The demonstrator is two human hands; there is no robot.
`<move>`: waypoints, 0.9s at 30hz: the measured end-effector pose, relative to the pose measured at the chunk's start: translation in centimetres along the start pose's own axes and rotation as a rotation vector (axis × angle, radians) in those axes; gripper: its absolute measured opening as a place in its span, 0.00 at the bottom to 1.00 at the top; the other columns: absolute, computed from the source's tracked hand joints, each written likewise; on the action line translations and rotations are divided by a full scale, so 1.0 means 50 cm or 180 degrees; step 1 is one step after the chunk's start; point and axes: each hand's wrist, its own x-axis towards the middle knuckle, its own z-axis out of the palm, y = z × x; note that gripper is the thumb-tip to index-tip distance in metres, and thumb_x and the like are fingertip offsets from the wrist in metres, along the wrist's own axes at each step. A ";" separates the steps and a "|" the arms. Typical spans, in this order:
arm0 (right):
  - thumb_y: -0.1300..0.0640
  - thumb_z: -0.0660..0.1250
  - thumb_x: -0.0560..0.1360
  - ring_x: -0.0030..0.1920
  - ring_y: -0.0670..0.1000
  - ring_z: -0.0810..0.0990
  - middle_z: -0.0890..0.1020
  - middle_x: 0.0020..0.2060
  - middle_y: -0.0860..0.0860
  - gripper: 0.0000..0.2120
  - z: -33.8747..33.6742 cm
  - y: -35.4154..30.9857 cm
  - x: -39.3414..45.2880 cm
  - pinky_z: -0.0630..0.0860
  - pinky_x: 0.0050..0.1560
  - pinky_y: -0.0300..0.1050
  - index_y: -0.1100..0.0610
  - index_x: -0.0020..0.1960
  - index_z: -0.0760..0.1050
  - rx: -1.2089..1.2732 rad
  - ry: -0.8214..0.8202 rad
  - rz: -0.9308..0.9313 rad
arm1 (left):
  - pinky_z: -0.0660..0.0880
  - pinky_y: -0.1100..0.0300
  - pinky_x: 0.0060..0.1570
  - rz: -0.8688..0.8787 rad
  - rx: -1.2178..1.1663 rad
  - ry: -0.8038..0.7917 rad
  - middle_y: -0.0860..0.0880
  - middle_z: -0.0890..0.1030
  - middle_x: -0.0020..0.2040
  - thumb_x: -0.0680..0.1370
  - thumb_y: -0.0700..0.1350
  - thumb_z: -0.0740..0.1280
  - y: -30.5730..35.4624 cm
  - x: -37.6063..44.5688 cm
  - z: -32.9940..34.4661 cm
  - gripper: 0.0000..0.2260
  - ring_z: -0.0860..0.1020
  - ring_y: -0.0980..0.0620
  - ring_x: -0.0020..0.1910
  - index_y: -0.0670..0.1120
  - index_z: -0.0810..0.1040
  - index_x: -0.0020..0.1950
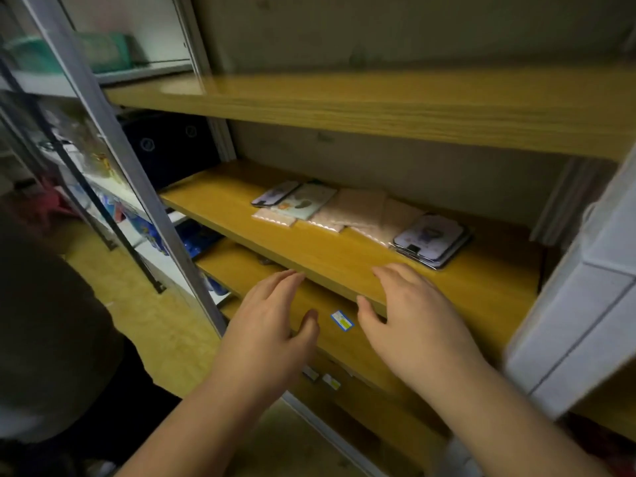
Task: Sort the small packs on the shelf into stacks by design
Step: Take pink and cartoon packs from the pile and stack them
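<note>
The small packs (pixel 361 218) lie flat in a loose, overlapping row across the middle of the wooden shelf (pixel 309 256), well back from its front edge. At the left end are a dark-edged pack (pixel 273 193) and a pale green one (pixel 304 201). Beige packs (pixel 371 213) fill the centre, and a lilac stack (pixel 432 241) sits at the right end.

No writing can be read anywhere. The small blue-edged sticker (pixel 342 320) on the lower shelf (pixel 347 342) edge is too blurred. The packs (pixel 430 241) above it show only pictures.
</note>
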 end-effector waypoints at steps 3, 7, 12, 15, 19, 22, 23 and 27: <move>0.43 0.58 0.80 0.72 0.46 0.65 0.67 0.73 0.46 0.28 0.010 -0.001 0.051 0.64 0.69 0.41 0.50 0.77 0.60 -0.0040 -0.0031 0.0050 | 0.63 0.60 0.71 -0.0034 0.0007 -0.0043 0.59 0.66 0.76 0.80 0.58 0.61 -0.023 0.057 0.003 0.27 0.62 0.60 0.74 0.57 0.62 0.78; 0.43 0.59 0.79 0.72 0.46 0.64 0.66 0.74 0.46 0.29 0.024 0.004 0.091 0.62 0.71 0.41 0.50 0.77 0.59 -0.0165 0.0017 0.0160 | 0.63 0.60 0.69 0.0014 -0.0056 -0.0263 0.59 0.67 0.76 0.80 0.58 0.61 -0.045 0.130 0.023 0.27 0.62 0.58 0.74 0.56 0.63 0.78; 0.43 0.60 0.79 0.71 0.45 0.65 0.67 0.72 0.44 0.29 0.049 0.025 0.134 0.61 0.70 0.40 0.49 0.77 0.61 -0.0147 -0.0041 0.0431 | 0.66 0.55 0.67 0.0235 -0.0105 -0.0775 0.55 0.70 0.74 0.80 0.59 0.61 -0.066 0.269 0.077 0.27 0.65 0.52 0.72 0.54 0.64 0.78; 0.43 0.61 0.78 0.69 0.45 0.67 0.69 0.70 0.44 0.27 0.052 0.030 0.155 0.65 0.70 0.41 0.49 0.76 0.63 -0.0240 0.0112 0.0721 | 0.67 0.49 0.68 0.0386 0.0031 -0.0895 0.47 0.72 0.73 0.80 0.61 0.60 -0.068 0.382 0.118 0.27 0.68 0.44 0.71 0.51 0.67 0.76; 0.44 0.61 0.78 0.69 0.44 0.68 0.70 0.69 0.42 0.27 0.067 0.012 0.174 0.66 0.70 0.41 0.48 0.75 0.65 -0.0337 0.0311 0.1111 | 0.66 0.48 0.66 0.0521 0.0471 -0.1247 0.39 0.70 0.73 0.80 0.63 0.55 -0.042 0.538 0.186 0.29 0.68 0.38 0.70 0.47 0.67 0.75; 0.43 0.61 0.78 0.68 0.42 0.68 0.71 0.68 0.41 0.26 0.088 -0.010 0.193 0.64 0.68 0.37 0.47 0.75 0.66 -0.0425 0.0378 0.1327 | 0.62 0.48 0.69 0.0703 0.0919 -0.1393 0.41 0.59 0.80 0.79 0.67 0.52 -0.025 0.606 0.229 0.34 0.62 0.38 0.75 0.49 0.59 0.79; 0.43 0.61 0.78 0.68 0.41 0.66 0.69 0.69 0.41 0.27 0.094 -0.018 0.198 0.61 0.67 0.34 0.46 0.75 0.64 -0.0435 0.0393 0.1385 | 0.61 0.47 0.70 0.0665 0.0957 -0.1411 0.41 0.56 0.81 0.78 0.68 0.52 -0.025 0.616 0.238 0.36 0.59 0.37 0.77 0.49 0.56 0.80; 0.41 0.59 0.79 0.65 0.34 0.58 0.63 0.71 0.36 0.28 0.118 -0.048 0.210 0.57 0.65 0.32 0.42 0.77 0.57 -0.0291 0.0388 0.1572 | 0.62 0.45 0.71 0.0816 0.0783 -0.1433 0.39 0.57 0.80 0.75 0.69 0.58 -0.049 0.643 0.260 0.40 0.61 0.34 0.76 0.49 0.55 0.81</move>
